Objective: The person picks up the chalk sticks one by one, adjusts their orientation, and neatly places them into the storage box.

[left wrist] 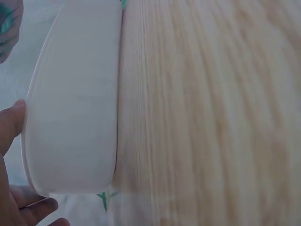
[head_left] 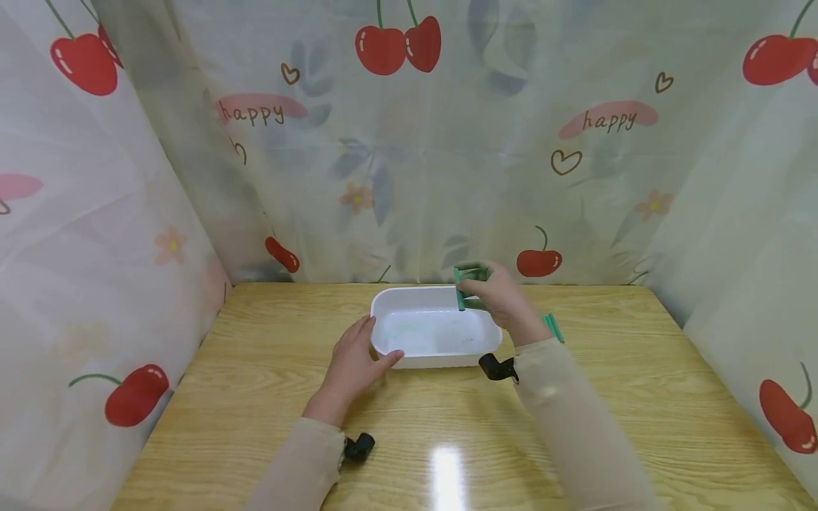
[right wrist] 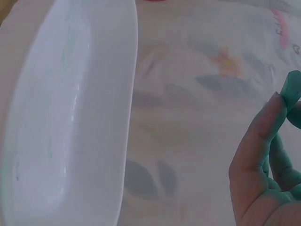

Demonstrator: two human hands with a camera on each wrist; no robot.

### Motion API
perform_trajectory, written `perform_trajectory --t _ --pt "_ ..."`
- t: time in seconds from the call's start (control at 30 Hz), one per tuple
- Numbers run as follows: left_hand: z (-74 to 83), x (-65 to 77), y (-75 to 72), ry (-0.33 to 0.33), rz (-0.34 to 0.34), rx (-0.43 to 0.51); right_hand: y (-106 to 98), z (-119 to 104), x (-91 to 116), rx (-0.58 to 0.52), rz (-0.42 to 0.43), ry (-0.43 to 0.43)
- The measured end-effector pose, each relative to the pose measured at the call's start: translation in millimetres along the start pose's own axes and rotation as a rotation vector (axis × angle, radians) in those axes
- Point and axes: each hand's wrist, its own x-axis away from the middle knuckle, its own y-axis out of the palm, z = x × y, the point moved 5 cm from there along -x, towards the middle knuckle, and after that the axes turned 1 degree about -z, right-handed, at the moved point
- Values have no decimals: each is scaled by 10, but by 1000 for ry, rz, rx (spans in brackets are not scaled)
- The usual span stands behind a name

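Observation:
A white plastic tub (head_left: 415,360) stands on the table, with faint green marks on its inner floor. My left hand (head_left: 354,358) grips its left end, thumb at the front rim and fingers round the side; the left wrist view shows the thumb (left wrist: 11,122) against the rim. Above the tub's back right part, my right hand (head_left: 501,294) pinches a green chalk stick (head_left: 459,289), held roughly upright. The right wrist view shows green stains on the fingers and one end of the chalk stick (right wrist: 292,87); the rest is cut off.
More green sticks (head_left: 553,328) lie on the wooden table (head_left: 268,397) to the right of the tub, partly behind the right wrist. A cherry-patterned curtain (head_left: 415,163) hangs along the table's back edge and both sides.

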Motion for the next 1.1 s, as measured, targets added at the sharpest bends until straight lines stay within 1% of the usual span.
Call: perform_trajectory --t 0.23,0.37,0.57,0.7,0.83,0.97,1.1 --pt "10 -8 -11 -15 -5 -23 243 17 -109 -33 -15 9" --pt "9 -10 -10 -23 -9 -23 372 77 -179 -51 -7 48" --pt "12 -12 -8 -11 -8 -33 532 230 -279 -73 28 123" --pt "6 -12 -3 -13 -11 -41 617 348 -347 -84 45 142" --pt "2 -13 -3 -7 -13 -51 694 469 -416 -95 40 163" --pt "7 -12 -10 12 -9 -55 764 589 -471 -88 41 186" --pt "6 -12 -2 7 -18 -58 811 731 -517 -79 55 214"
